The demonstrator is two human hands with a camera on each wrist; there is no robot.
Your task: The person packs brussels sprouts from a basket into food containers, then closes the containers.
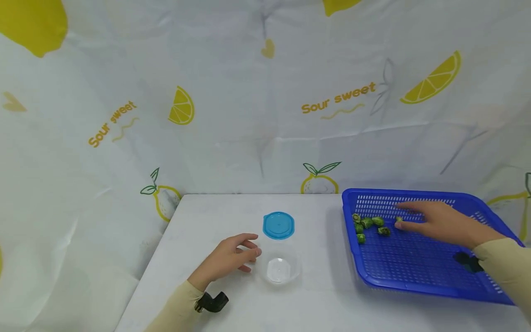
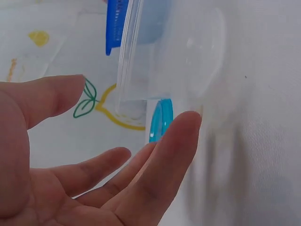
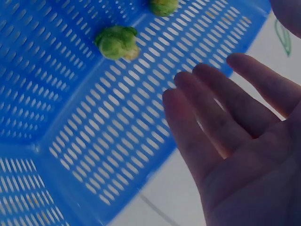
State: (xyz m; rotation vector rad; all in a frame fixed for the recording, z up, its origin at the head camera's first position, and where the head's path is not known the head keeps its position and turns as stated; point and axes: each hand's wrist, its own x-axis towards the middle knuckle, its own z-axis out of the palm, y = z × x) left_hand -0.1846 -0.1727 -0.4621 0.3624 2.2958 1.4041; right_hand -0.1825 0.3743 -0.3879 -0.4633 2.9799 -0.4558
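Note:
My left hand (image 1: 228, 257) is beside a small clear plastic container (image 1: 279, 271), fingers relaxed and parted. In the left wrist view, the thumb and fingertips point towards the container's wall (image 2: 188, 61); whether any touches it I cannot tell. A round blue lid (image 1: 279, 225) lies just behind the container. My right hand (image 1: 445, 223) reaches over a blue perforated basket (image 1: 415, 267), its fingers extended with nothing held. Near its thumb sits one Brussels sprout (image 1: 399, 219). Several other Brussels sprouts (image 1: 378, 221) lie in the basket's left part.
The white table (image 1: 199, 221) ends at a wall covered with a lemon-print sheet (image 1: 249, 115). The basket's raised rim (image 1: 352, 249) stands between the sprouts and the container. A black wrist device (image 1: 212, 302) is strapped to the left arm.

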